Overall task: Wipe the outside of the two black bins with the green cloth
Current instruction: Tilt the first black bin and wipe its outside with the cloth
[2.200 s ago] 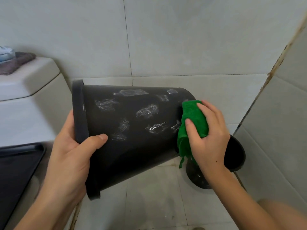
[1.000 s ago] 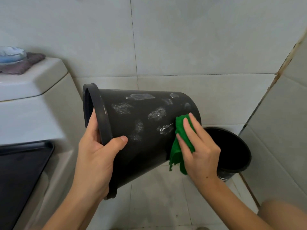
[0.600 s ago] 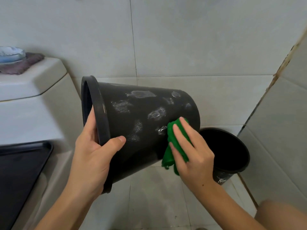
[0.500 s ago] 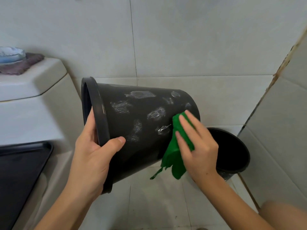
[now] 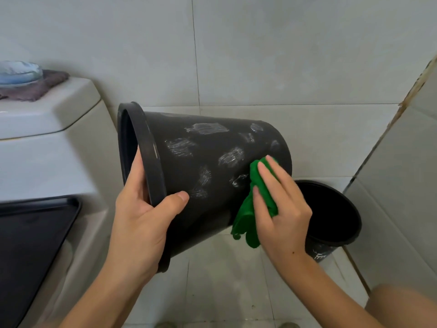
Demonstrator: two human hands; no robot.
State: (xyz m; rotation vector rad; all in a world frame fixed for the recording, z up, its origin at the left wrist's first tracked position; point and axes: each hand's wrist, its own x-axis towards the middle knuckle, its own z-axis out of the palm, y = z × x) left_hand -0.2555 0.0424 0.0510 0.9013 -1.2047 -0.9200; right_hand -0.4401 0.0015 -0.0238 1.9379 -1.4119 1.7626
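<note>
The left hand grips the tilted bin by its rim, fingers inside. The right hand presses the green cloth near its base. Bin 1 is mid-wipe; white smears remain, so the next strokes should travel rimward. Bin 2 waits on the floor.

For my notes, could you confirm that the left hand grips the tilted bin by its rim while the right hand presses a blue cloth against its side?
Not quite: the head view shows the cloth is green, not blue. The rest holds for the left hand, right hand and bin.
</note>
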